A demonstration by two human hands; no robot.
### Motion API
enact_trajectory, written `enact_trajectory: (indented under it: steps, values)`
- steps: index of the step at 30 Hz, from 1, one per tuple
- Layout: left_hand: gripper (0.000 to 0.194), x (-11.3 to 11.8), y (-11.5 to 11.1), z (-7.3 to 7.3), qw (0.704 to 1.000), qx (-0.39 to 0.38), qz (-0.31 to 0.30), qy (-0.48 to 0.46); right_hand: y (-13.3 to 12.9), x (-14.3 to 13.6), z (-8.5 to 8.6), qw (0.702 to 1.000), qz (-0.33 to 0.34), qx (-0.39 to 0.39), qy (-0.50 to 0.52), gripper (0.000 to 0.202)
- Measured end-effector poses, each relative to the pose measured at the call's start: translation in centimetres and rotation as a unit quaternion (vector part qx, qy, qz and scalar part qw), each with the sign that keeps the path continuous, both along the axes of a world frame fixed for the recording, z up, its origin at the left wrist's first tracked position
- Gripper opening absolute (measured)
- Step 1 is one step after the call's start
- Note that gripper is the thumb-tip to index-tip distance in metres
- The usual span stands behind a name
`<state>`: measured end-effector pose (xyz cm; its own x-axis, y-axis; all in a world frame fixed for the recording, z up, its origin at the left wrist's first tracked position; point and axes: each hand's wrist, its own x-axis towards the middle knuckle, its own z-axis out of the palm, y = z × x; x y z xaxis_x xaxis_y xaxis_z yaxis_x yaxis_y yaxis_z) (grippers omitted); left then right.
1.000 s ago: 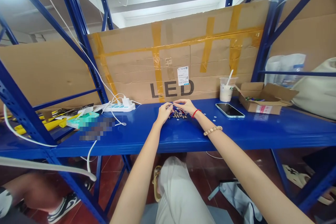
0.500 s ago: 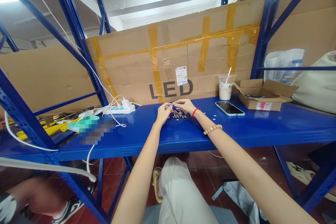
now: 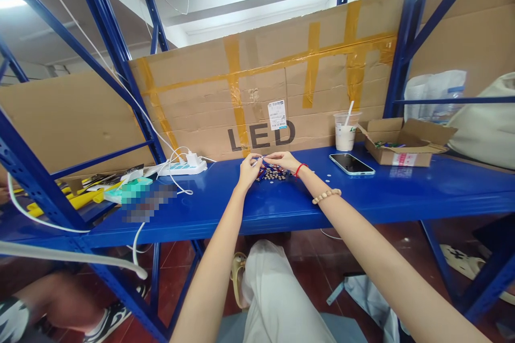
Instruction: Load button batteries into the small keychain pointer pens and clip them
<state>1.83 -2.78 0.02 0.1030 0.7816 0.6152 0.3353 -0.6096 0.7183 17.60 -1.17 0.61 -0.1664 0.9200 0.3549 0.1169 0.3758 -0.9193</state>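
On the blue shelf top [image 3: 209, 201] lies a pile of small parts [image 3: 274, 174], brassy or silvery at the near side, with red and blue bits among them. Just over the pile's left edge, my left hand [image 3: 250, 170] has its fingers pinched together. My right hand [image 3: 282, 161] reaches in from the other side, its thumb and fingertips closed close to the left fingertips. Whatever sits between the fingertips is too small to name. A few tiny pale discs [image 3: 328, 175] are scattered to the right of the pile.
To the right stand a phone [image 3: 352, 164] lying flat, a cup with a straw [image 3: 345, 136] and an open cardboard box [image 3: 402, 156]. A white power strip [image 3: 183, 168] with cables is at the left. Behind rises a cardboard panel [image 3: 193, 112]. Another person's leg [image 3: 60, 300] shows lower left.
My hands stay over the pile, with only a slight shift of the fingers. The whole view has moved a little.
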Motion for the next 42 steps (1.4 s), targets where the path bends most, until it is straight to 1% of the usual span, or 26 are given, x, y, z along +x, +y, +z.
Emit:
enact_trajectory:
  steps: [3,9,17,22,24,27,32,38,42]
  values:
    - [0.018,0.04,-0.06,0.12,1.0,-0.001,-0.002,-0.011,0.17,-0.15,-0.09,1.0,0.003,0.001,0.008,0.037]
    - [0.017,-0.03,0.1,0.15,1.0,0.013,0.004,0.021,-0.08,-0.17,0.1,0.999,-0.033,-0.008,-0.027,0.04]
    - [0.015,-0.06,-0.01,0.05,0.999,0.022,0.028,0.034,0.22,-0.12,-0.27,1.0,-0.016,0.016,-0.012,0.04]
    - [0.015,-0.05,-0.16,-0.09,0.998,0.019,0.022,0.053,0.63,-0.05,-0.53,0.999,0.002,0.039,0.013,0.034]
    - [0.015,-0.06,-0.12,-0.18,0.998,0.012,0.019,0.053,0.78,-0.04,-0.6,0.999,0.004,0.033,0.016,0.033]
    - [0.017,-0.07,0.04,-0.35,0.998,0.009,0.016,0.065,0.85,-0.05,-0.62,1.0,-0.005,0.027,0.011,0.033]
    - [0.026,0.06,0.29,-0.51,0.993,0.033,0.031,0.107,0.69,-0.1,-0.52,0.999,-0.016,0.035,0.014,0.03]
    - [0.018,0.39,0.06,-0.24,0.997,0.003,-0.009,0.071,0.38,-0.42,-0.37,0.998,-0.006,0.044,0.051,0.034]
    - [0.025,0.49,-0.2,-0.06,0.997,0.005,-0.008,0.071,-0.02,-0.67,-0.21,0.997,0.006,0.055,0.049,0.038]
